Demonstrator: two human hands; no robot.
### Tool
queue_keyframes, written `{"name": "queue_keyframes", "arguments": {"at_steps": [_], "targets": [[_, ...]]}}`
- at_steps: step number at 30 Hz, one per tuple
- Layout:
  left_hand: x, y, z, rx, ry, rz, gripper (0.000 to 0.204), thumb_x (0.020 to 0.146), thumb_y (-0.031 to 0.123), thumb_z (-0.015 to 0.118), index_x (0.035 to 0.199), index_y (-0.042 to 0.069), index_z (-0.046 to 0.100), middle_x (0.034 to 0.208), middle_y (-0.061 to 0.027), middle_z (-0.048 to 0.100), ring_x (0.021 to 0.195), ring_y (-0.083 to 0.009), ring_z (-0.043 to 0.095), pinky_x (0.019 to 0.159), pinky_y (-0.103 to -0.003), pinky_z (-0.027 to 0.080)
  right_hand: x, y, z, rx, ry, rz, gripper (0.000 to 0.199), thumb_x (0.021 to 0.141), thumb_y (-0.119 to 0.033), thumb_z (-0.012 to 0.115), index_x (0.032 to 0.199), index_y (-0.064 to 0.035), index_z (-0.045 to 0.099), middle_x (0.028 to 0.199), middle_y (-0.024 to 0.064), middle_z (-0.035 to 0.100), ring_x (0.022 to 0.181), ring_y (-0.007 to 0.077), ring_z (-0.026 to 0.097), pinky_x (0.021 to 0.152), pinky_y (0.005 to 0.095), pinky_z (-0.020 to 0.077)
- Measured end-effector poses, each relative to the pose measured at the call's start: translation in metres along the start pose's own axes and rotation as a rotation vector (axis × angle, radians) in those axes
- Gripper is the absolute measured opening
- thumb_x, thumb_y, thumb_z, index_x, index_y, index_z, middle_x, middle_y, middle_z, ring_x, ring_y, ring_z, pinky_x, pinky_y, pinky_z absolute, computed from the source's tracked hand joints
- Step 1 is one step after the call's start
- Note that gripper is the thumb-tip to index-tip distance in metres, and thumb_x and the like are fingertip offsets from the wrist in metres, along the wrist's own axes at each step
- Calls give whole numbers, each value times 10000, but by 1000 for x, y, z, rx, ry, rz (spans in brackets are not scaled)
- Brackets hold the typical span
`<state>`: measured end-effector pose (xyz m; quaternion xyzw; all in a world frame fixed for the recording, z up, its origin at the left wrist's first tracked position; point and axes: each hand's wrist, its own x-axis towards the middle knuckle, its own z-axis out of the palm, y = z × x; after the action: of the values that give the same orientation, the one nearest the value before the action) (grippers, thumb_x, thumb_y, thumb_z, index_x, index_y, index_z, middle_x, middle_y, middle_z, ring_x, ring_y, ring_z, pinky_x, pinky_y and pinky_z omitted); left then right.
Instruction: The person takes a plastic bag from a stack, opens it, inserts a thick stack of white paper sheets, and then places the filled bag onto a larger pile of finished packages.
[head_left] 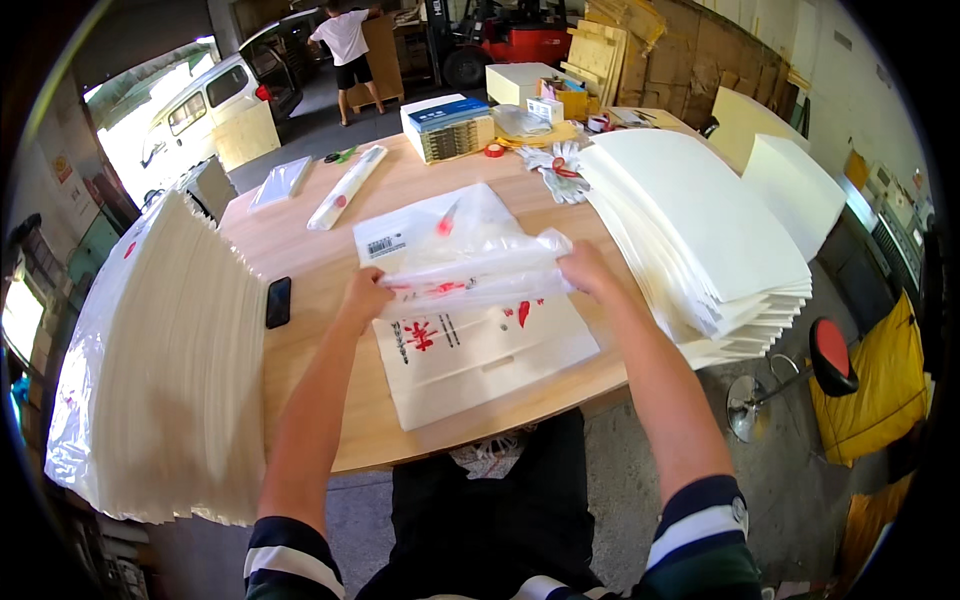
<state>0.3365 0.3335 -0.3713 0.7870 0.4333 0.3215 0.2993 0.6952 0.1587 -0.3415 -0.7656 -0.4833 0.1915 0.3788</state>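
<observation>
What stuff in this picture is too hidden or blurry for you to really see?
All in the head view:
- Fingertips of the left hand and right hand: tucked into the crinkled plastic.
- Whatever lies right under that plastic: its cloudy folds cover it.
- Top of the red forklift: cut off by the upper edge.
- Shoes: partly covered by the table and dark trousers.

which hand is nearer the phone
Left. The left hand is a little to the right of the phone, holding the plastic; the right hand is farther right, at the plastic's other side.
</observation>
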Motion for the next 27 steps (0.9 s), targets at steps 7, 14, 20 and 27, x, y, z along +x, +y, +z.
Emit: {"name": "queue_keyframes", "arguments": {"at_steps": [7,14,20,27], "targets": [[-27,225,-117,-148,925,668,282,747,-80,624,1010,21,617,875,-64,636,741,-158,576,637,-306,479,-60,-199,-105,491,741,-955,468,719,-4,634,1183,14,570,1043,187,668,953,286,652,873,381,508],[-67,13,-16,267,-93,-36,324,772,72,696,1090,9,685,1036,-211,686,987,-372,654,854,-439,506,-24,20,43,-114,-205,97,610,781,-187,601,1360,-24,502,1232,240,615,1221,365,544,1043,438,404],[-14,156,-76,-75,463,160,213,780,7,671,987,-9,623,834,-92,650,742,-142,576,660,-298,469,-12,-102,-40,372,391,-54,430,756,8,641,1183,24,602,1061,128,678,948,183,643,776,307,521],[-21,79,-9,555,119,78,313,808,91,661,1101,4,594,920,-145,682,874,-299,668,789,-405,531,-13,3,7,-547,-36,11,404,810,-161,607,1166,31,610,1184,220,640,939,343,671,842,414,538]]}}
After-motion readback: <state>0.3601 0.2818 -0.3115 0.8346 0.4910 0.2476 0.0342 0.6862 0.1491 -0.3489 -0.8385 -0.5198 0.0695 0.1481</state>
